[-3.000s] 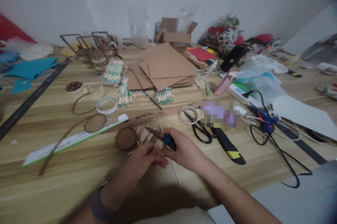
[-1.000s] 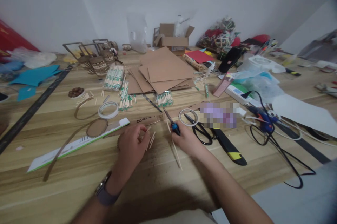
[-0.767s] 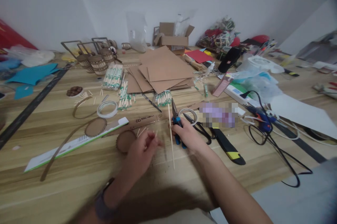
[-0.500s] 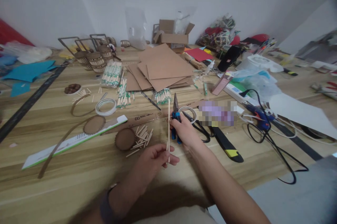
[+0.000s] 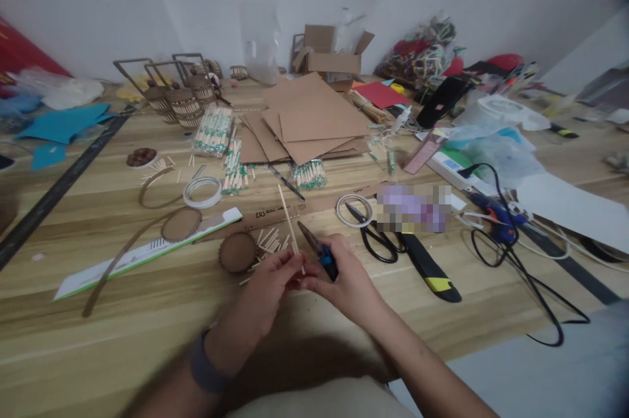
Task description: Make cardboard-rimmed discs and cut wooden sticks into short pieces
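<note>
Between the fingers of my left hand point(image 5: 272, 277) is a thin wooden stick point(image 5: 287, 218), tilted with its far end up and to the left. My right hand point(image 5: 344, 274) is wrapped round blue-handled pliers point(image 5: 322, 254), whose dark jaws point up and left beside the stick. The two hands nearly meet, with the right fingertips close to the stick's lower end. Left of them lies a round brown cardboard piece with a scalloped rim point(image 5: 238, 252), and short cut sticks point(image 5: 270, 241) are scattered beside it, partly behind my left hand.
Scissors point(image 5: 378, 241), a tape roll point(image 5: 354, 210) and a black-and-yellow cutter point(image 5: 432, 267) lie on the right. A blue glue gun point(image 5: 501, 225) with a looping cable is farther right. Cardboard sheets point(image 5: 319, 116) are stacked behind, near packs of sticks point(image 5: 212, 131). A ruler point(image 5: 147, 254) lies left.
My right hand has drawn the pliers down and turned their jaws leftward. The stick has gone from upright to leaning left, and my left hand has moved slightly up and left.
</note>
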The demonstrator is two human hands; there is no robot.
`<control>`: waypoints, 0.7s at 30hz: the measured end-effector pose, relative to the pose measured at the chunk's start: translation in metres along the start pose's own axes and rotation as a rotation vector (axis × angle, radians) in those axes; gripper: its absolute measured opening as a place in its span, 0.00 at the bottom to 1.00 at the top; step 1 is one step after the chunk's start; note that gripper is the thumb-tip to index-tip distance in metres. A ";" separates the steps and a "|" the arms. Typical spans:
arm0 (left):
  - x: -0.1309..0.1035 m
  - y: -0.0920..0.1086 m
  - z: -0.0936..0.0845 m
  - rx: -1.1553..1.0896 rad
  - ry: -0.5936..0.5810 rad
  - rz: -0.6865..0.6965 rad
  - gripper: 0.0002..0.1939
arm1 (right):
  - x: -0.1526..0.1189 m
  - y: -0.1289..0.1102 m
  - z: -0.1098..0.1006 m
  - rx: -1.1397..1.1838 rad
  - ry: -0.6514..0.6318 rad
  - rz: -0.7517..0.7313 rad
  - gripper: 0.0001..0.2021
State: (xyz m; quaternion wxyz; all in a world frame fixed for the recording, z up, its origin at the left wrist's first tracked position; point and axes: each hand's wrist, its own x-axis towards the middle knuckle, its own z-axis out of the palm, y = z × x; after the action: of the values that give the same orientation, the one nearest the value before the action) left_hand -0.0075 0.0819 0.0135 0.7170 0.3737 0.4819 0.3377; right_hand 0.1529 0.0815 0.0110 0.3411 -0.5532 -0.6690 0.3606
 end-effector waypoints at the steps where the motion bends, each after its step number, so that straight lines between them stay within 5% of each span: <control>1: 0.000 -0.002 0.002 0.011 -0.011 0.008 0.15 | -0.002 0.000 0.002 -0.042 -0.008 -0.028 0.20; 5: -0.003 -0.010 0.005 0.038 0.003 0.063 0.12 | -0.006 0.002 0.006 -0.116 -0.001 -0.049 0.18; 10: -0.005 -0.011 -0.001 0.120 -0.038 0.099 0.12 | -0.006 0.006 -0.002 0.105 -0.132 -0.021 0.33; 15: -0.010 -0.002 -0.003 0.438 -0.057 0.151 0.16 | -0.004 0.004 -0.007 0.290 -0.032 0.057 0.29; 21: -0.013 -0.004 0.003 0.480 -0.123 0.162 0.13 | -0.004 -0.006 -0.002 0.273 -0.031 0.078 0.35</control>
State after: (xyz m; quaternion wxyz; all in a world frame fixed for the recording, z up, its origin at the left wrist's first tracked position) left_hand -0.0083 0.0678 0.0164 0.6064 0.5904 0.4721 0.2464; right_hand 0.1526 0.0767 0.0169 0.3887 -0.5218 -0.5967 0.4697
